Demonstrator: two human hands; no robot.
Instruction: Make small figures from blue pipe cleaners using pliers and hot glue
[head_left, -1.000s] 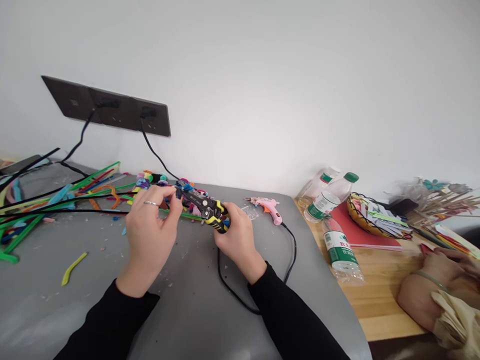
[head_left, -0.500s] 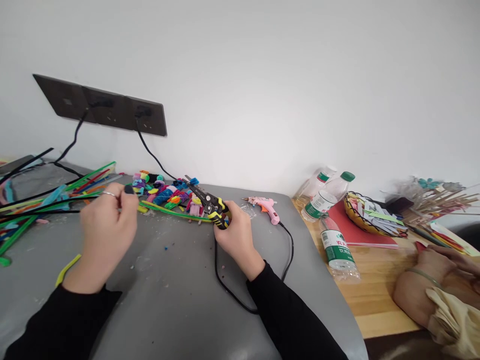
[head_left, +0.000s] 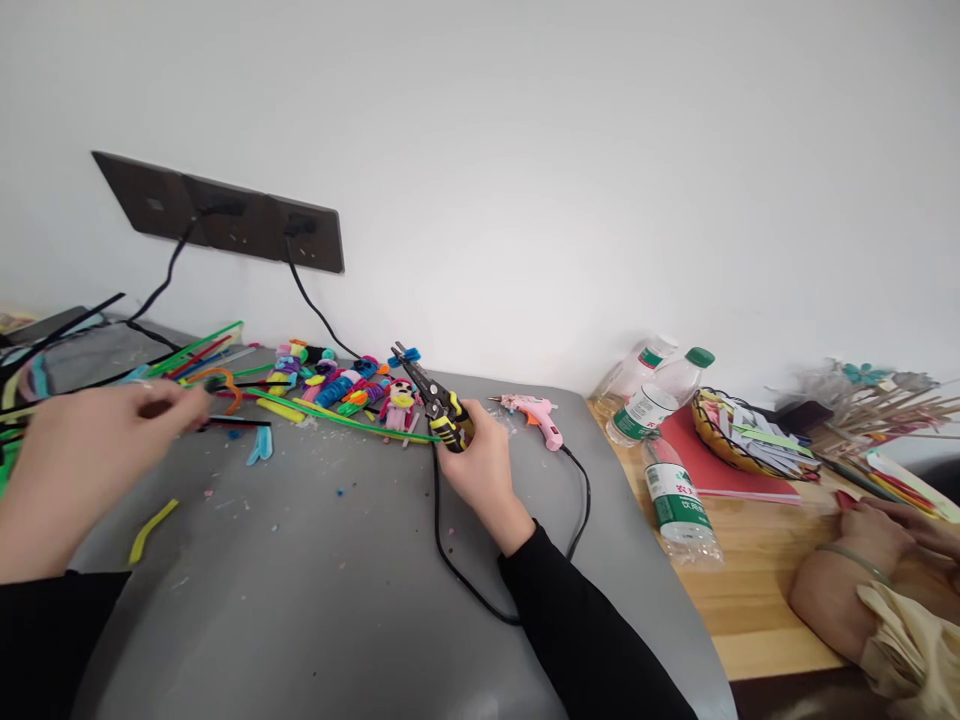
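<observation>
My right hand (head_left: 480, 465) grips the yellow-and-black handles of a pair of pliers (head_left: 431, 395), whose open jaws point up and to the left. My left hand (head_left: 82, 455) is far out to the left over the grey table (head_left: 337, 600), blurred, with its fingertips pinched on a black pipe cleaner (head_left: 232, 422) that lies along the table. Between the hands lies a row of small colourful pipe-cleaner figures (head_left: 345, 385) and a long green pipe cleaner (head_left: 345, 420).
Loose pipe cleaners (head_left: 187, 355) pile at the left. A pink glue gun (head_left: 532, 412) with a black cord (head_left: 450, 560) lies right of the pliers. Water bottles (head_left: 660, 400), a basket (head_left: 742, 435) and another person's hands (head_left: 870, 560) occupy the wooden table (head_left: 750, 600).
My left hand has swept leftward from beside the pliers to the pipe-cleaner pile, drawing a black pipe cleaner with it. My right hand has tilted the pliers more upright.
</observation>
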